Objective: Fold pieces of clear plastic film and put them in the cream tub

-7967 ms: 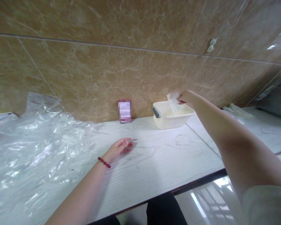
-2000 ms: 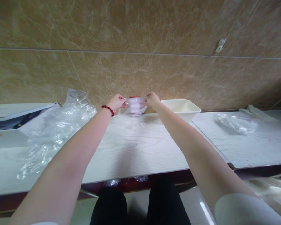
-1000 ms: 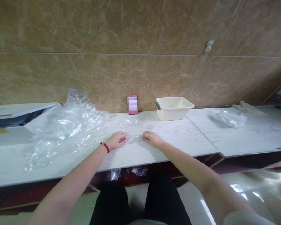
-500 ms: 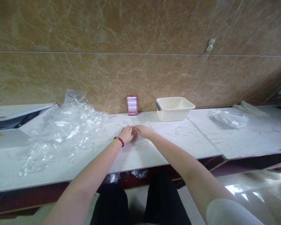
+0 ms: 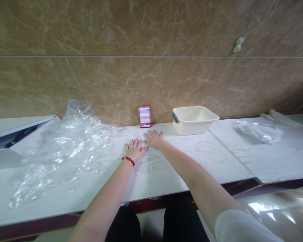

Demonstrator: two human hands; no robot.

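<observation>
On the counter (image 5: 181, 174), well left of the cream tub (image 5: 194, 127): an open white box (image 5: 5, 159). Closer to the tub, crumpled clear plastic (image 5: 73, 141), then the left hand (image 5: 135, 150), palm down, fingers spread, gripping nothing. Faint clear film (image 5: 153, 159), edges indistinct, lies by both hands. Just left of the tub, the right hand (image 5: 155, 139) is likewise flat, spread.

glossy plas. sheeting (image 5: 65, 148), smooth plas. tub (image 5: 188, 127), wood-grain tbl (image 5: 217, 159)
</observation>
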